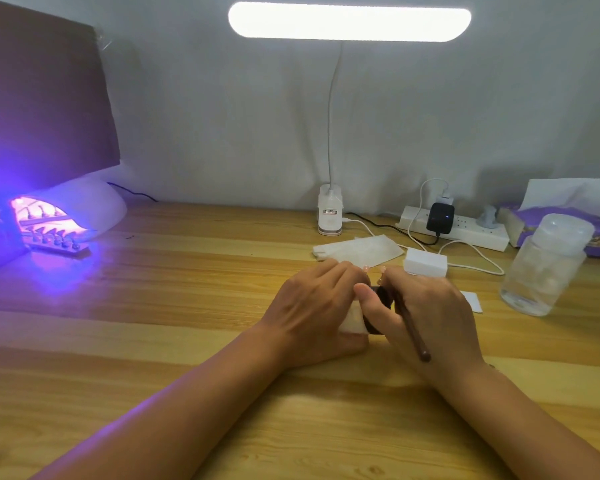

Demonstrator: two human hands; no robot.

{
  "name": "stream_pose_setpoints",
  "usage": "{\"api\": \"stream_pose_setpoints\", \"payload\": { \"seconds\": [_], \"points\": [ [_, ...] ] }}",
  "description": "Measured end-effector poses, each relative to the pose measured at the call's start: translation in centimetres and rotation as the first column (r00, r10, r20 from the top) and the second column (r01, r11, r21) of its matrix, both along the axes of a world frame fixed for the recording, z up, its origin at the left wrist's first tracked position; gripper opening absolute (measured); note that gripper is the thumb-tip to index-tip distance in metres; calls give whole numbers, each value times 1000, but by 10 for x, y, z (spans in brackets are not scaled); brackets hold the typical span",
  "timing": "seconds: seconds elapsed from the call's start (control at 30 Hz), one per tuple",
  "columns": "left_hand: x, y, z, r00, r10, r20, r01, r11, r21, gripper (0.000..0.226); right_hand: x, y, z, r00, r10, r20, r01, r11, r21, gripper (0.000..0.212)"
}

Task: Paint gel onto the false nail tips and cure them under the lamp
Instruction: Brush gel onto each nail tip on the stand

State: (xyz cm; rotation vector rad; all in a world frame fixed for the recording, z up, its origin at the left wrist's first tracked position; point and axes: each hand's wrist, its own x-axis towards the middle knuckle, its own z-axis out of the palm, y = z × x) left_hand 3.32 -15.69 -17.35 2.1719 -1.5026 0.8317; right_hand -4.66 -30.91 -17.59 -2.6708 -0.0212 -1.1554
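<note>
My left hand (312,306) grips the white body of a small gel pot (352,325) in the middle of the wooden desk. My right hand (430,317) pinches the pot's dark cap (378,306) and also holds a brown-handled brush (414,336), whose handle end points toward me. Two pinkish nail tips (366,269) peek out just behind my fingers; what they stand on is hidden. At the far left the white curing lamp (94,206) glows purple. A strip holder with several nail tips (54,244) lies at its mouth.
A white desk lamp (329,216) stands at the back centre. Folded wipes (357,251), a white block (425,261), a power strip (458,230) with cables, a clear plastic bottle (544,268) and a purple tissue box (530,220) sit to the right.
</note>
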Motion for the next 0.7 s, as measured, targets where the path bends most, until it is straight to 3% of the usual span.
{"api": "stream_pose_setpoints", "payload": {
  "seconds": [0.17, 0.3, 0.4, 0.7],
  "points": [
    [0, -1, -1, 998, 14, -67, -17, 999, -49, 55, 1, -2, 0, 995, 93, 20, -94, 994, 59, 64],
    [4, 2, -1, 981, 35, -189, -62, 988, -140, 57, 2, -4, -3, 983, 185, 11, -185, 982, -30, 52],
    [5, 2, -2, 988, 34, -150, -52, 991, -120, 58, 2, -6, -2, 990, 139, 3, -138, 988, -63, 51],
    [2, -2, -2, 999, 22, 24, -21, 999, -45, 56, -1, 1, 3, 997, -10, -75, 15, 998, 59, 75]
  ]
}}
